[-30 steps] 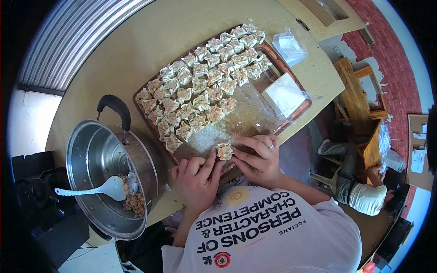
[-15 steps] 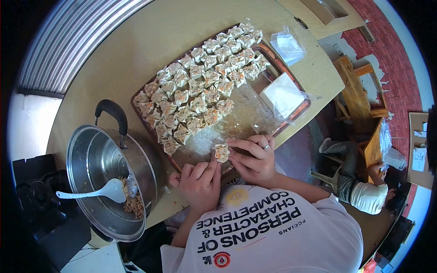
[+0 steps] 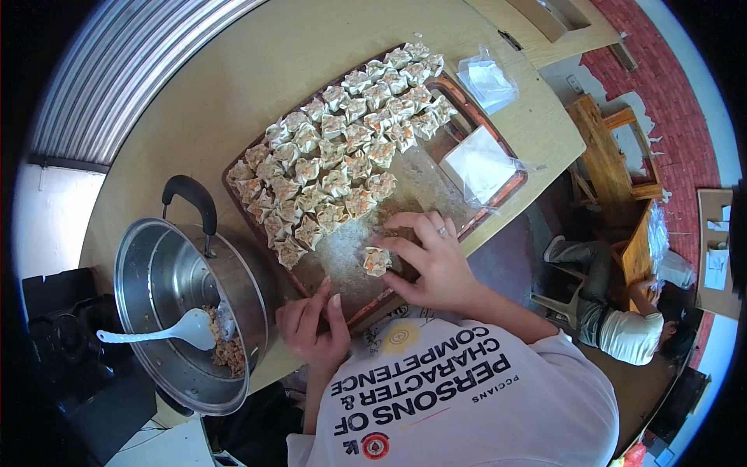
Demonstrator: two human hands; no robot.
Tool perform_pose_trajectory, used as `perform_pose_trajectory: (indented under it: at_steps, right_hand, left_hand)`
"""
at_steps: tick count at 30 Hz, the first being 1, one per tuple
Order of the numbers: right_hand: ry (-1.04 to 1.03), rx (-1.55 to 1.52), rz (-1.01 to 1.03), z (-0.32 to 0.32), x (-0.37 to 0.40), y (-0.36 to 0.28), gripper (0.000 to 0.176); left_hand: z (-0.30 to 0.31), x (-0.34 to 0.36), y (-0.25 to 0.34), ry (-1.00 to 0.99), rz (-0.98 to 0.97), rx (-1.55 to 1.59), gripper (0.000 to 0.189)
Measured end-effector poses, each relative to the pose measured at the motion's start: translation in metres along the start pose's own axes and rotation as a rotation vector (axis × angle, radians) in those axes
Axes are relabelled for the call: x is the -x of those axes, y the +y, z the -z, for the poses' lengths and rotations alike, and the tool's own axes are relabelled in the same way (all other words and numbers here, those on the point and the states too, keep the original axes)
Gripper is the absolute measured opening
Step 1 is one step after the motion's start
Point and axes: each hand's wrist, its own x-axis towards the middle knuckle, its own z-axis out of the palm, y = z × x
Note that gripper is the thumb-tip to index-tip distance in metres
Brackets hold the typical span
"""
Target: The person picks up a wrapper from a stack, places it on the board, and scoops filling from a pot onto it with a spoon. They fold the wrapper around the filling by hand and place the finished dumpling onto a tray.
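Note:
An open-topped dumpling with orange bits in its filling is at the floured near part of the tray. My right hand has its thumb and index finger around this dumpling, the other fingers raised. To the left, my left hand is apart from it, holding nothing, with its fingers spread near the tray's front edge. Rows of similar dumplings cover the tray's far and left parts. A stack of white wrappers in clear plastic lies at the tray's right end.
Left of the tray stands a steel pot with a black handle, containing some filling and a white ladle. Another plastic packet of wrappers is on the table. Another person sits at the far right.
My left hand has come away from the dumpling, moving left and opening. My right hand has shifted slightly left, its fingers still at the dumpling, which is slightly lower on the left.

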Motion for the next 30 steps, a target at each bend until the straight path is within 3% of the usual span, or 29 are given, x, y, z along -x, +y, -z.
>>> perform_pose_trajectory:
  at_steps: [4, 9, 17, 30]
  right_hand:
    - [0.107, 0.053, -0.022, 0.003, 0.007, 0.019, 0.055]
    - [0.364, 0.166, -0.223, 0.003, -0.001, 0.026, 0.050]
    - [0.270, 0.156, -0.308, 0.006, 0.000, 0.022, 0.043]
    - [0.381, 0.164, -0.308, -0.008, -0.036, 0.029, 0.037]
  left_hand:
    - [-0.002, 0.002, -0.002, 0.004, -0.001, 0.048, 0.028]
    - [-0.004, 0.000, -0.002, -0.011, 0.003, 0.077, 0.028]
    - [-0.006, -0.001, -0.002, 0.001, 0.040, 0.137, 0.028]
    - [-0.006, -0.003, -0.003, -0.005, 0.015, 0.133, 0.027]
